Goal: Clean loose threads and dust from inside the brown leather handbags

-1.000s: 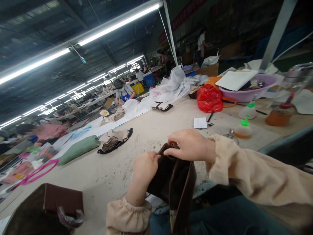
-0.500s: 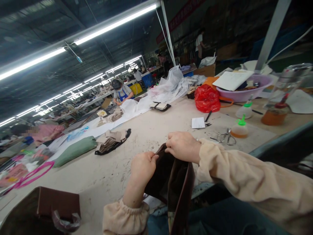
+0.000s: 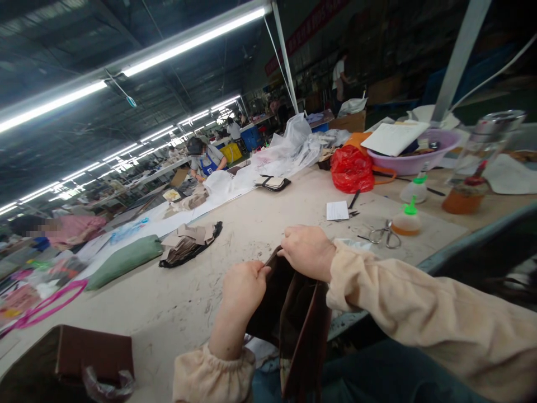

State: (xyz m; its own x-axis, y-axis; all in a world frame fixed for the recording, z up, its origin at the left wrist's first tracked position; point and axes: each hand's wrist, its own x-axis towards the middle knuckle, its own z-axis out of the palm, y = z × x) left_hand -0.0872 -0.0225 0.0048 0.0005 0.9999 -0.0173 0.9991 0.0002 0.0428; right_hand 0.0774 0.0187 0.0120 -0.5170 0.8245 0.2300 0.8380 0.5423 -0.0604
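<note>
Table (image 3: 168, 313) ahead — brown bag (image 3: 308, 336) sits below fingers (image 3: 263, 271) pinching its rim.

Dark brown bag (image 3: 305, 341): lower end cut by bottom edge; interior too dark to read. Right hand (image 3: 308, 253): ends of the fingers (image 3: 287, 247) out of sight at the bag's rim. Left hand (image 3: 244, 288): inner fingers hidden by the hand itself. Right sleeve (image 3: 398, 285) cropped at right, left sleeve (image 3: 213, 374) at bottom. Boxy brown item (image 3: 96, 354): cropped at left and bottom. Red plastic bag (image 3: 351, 169): contents hidden. White slip (image 3: 337, 210): marks too small to read. Purple basin (image 3: 413, 164): partly covered by white sheet (image 3: 396, 138). Wall banner (image 3: 308, 33): lettering too dim to read.
</note>
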